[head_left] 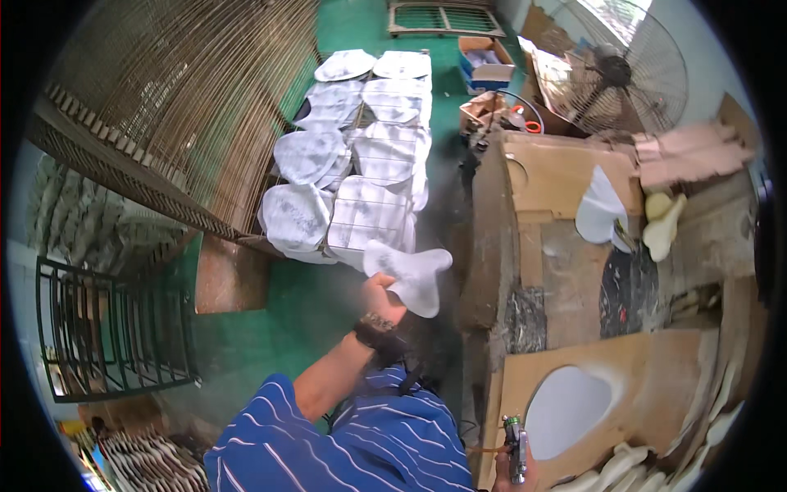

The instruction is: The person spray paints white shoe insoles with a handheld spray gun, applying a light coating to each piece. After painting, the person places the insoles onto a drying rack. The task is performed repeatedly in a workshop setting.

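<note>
My left hand is out in front of my body, its fingers closed on the edge of a white, thin, curved piece with a notched outline. Its exact kind I cannot make out. Down at the lower right, my right hand is wrapped around a metal spray gun, partly cut off by the picture's edge. Beside the gun a pale rounded sheet lies on a cardboard panel dusted with white. Several stacks of similar white pieces rest ahead of my left hand.
Tall slatted racks stand at the left, with a dark metal frame below them. A worn bench runs along my right, bearing another white piece and a yellowish foot-shaped form. Behind it is a large fan.
</note>
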The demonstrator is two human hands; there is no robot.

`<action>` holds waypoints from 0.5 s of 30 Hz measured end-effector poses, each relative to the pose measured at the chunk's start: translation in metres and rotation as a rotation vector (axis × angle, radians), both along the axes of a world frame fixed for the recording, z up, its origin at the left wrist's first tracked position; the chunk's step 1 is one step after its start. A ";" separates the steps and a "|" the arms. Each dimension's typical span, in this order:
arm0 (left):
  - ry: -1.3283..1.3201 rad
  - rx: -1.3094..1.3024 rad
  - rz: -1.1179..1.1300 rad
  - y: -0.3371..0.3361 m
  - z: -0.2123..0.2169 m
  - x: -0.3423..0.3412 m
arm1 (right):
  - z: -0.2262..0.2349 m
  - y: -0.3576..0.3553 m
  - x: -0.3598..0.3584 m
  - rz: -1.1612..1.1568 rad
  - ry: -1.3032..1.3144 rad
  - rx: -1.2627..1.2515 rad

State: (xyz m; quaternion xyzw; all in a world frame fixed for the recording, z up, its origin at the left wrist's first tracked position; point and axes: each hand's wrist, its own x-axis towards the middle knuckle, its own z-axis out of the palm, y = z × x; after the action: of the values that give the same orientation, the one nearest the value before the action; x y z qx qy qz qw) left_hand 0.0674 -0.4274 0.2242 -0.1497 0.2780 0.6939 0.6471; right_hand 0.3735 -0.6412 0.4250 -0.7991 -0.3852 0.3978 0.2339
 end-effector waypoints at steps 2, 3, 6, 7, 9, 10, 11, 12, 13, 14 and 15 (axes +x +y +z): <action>0.035 -0.001 0.104 0.016 -0.013 -0.033 | 0.000 0.033 -0.016 0.048 0.002 -0.024; 0.051 -0.019 0.147 0.025 -0.014 -0.047 | 0.000 0.048 -0.024 0.068 0.002 -0.036; 0.041 -0.024 0.191 0.058 -0.019 -0.087 | -0.001 0.091 -0.049 0.112 -0.004 -0.076; 0.044 -0.117 0.195 0.067 -0.026 -0.099 | 0.000 0.103 -0.056 0.126 -0.011 -0.096; 0.058 -0.207 0.279 0.092 -0.024 -0.118 | -0.003 0.126 -0.070 0.155 -0.014 -0.121; 0.063 -0.253 0.320 0.105 -0.024 -0.126 | -0.004 0.134 -0.075 0.169 -0.021 -0.139; 0.073 -0.244 0.339 0.113 -0.023 -0.135 | -0.004 0.141 -0.080 0.182 -0.025 -0.164; 0.075 -0.239 0.349 0.124 -0.023 -0.144 | -0.006 0.151 -0.085 0.201 -0.030 -0.187; 0.077 -0.234 0.361 0.137 -0.024 -0.154 | -0.007 0.160 -0.090 0.214 -0.039 -0.205; 0.078 -0.235 0.375 0.145 -0.026 -0.163 | -0.007 0.166 -0.093 0.232 -0.047 -0.217; 0.100 -0.174 0.380 0.151 -0.031 -0.171 | -0.009 0.171 -0.094 0.258 -0.069 -0.246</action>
State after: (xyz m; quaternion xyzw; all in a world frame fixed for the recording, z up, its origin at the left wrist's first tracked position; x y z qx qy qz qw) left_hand -0.1040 -0.2765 0.1934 -0.2202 0.3352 0.7834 0.4747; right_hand 0.2797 -0.4700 0.4163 -0.7788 -0.4408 0.4409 0.0683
